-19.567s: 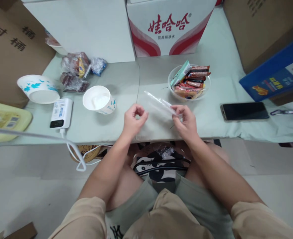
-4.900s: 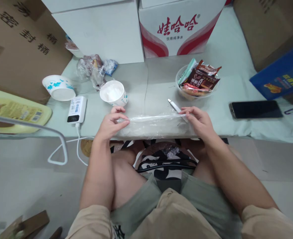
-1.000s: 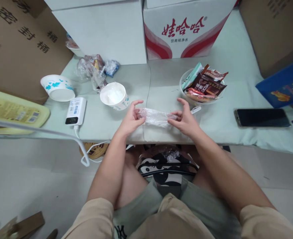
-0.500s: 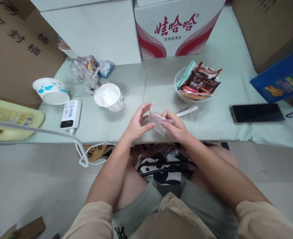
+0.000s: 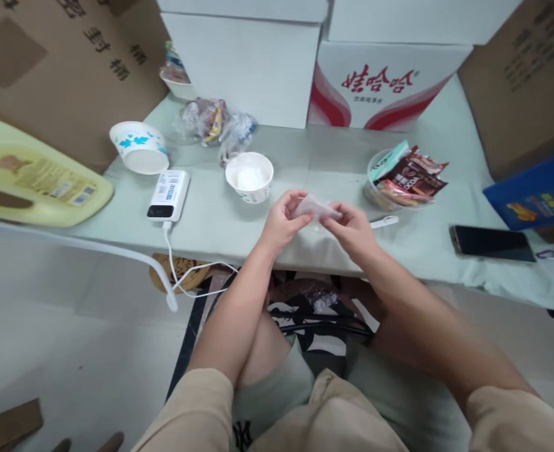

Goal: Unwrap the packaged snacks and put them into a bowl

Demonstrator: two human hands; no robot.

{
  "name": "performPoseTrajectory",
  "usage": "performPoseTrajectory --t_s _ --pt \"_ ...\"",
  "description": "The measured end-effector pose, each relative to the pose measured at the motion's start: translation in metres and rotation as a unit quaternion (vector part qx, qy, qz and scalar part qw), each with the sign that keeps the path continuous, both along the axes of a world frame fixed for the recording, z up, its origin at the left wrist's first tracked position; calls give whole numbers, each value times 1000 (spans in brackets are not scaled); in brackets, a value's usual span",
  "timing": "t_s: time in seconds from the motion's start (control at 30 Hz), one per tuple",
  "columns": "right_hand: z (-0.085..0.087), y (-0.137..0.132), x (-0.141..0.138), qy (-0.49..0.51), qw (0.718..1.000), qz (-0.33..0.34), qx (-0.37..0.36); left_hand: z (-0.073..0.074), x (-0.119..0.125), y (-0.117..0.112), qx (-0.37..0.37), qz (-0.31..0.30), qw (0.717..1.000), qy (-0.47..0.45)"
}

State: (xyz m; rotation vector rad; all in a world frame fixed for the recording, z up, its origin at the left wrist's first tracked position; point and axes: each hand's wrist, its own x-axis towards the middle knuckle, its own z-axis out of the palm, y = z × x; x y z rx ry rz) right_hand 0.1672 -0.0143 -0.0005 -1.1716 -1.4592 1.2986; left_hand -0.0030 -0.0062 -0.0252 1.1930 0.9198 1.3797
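Note:
Between my two hands, above the table's front edge, is a thin clear plastic wrapper (image 5: 315,208). My left hand (image 5: 284,220) pinches its left side between thumb and fingers. On the right side, my right hand (image 5: 350,227) grips it the same way. Just beyond my left hand stands a white paper cup (image 5: 250,178) with something whitish inside. A white plastic spoon (image 5: 384,222) lies to the right of my right hand. Behind it is a clear bowl (image 5: 375,196) heaped with wrapped snacks (image 5: 411,177), one pack brown and marked COCOA.
At left are a yellow jug (image 5: 36,179), a tilted paper bowl (image 5: 140,149), a white power bank (image 5: 168,196) with its cable, and crumpled plastic-wrapped items (image 5: 213,122). White boxes (image 5: 244,75) line the back. A phone (image 5: 492,243) and a blue package (image 5: 536,194) are at right.
My left hand has closed onto the wrapper, which is now stretched flatter between both hands. The view has shifted, so the table things appear farther right.

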Motion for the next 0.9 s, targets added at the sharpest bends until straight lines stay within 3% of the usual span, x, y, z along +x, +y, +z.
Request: performPoseTrajectory --t_s 0.07,0.13,0.23,0.3,0.4,0.5,0.67,0.77,0.9 --pt "18 13 -13 -47 997 -15 62 4 -14 1 41 65 996 -37" --pt "37 28 -34 -116 980 -8 160 8 -31 2 61 194 976 -72" --pt "59 52 -79 -252 917 84 298 13 -55 4 14 380 913 -148" --pt "65 66 -110 -353 864 151 326 16 -67 5 -27 427 884 -190" --pt "63 82 -144 -488 795 183 309 19 -73 5 -31 434 878 -201" --pt "60 94 -157 -560 752 211 276 22 -73 3 -23 429 880 -204" --pt "70 116 -170 -580 702 386 150 25 -74 0 -29 422 879 -218" --pt "68 123 -184 -580 697 410 102 26 -75 0 -28 419 881 -217" --pt "37 123 -194 -565 728 377 97 27 -77 0 -30 421 880 -217"
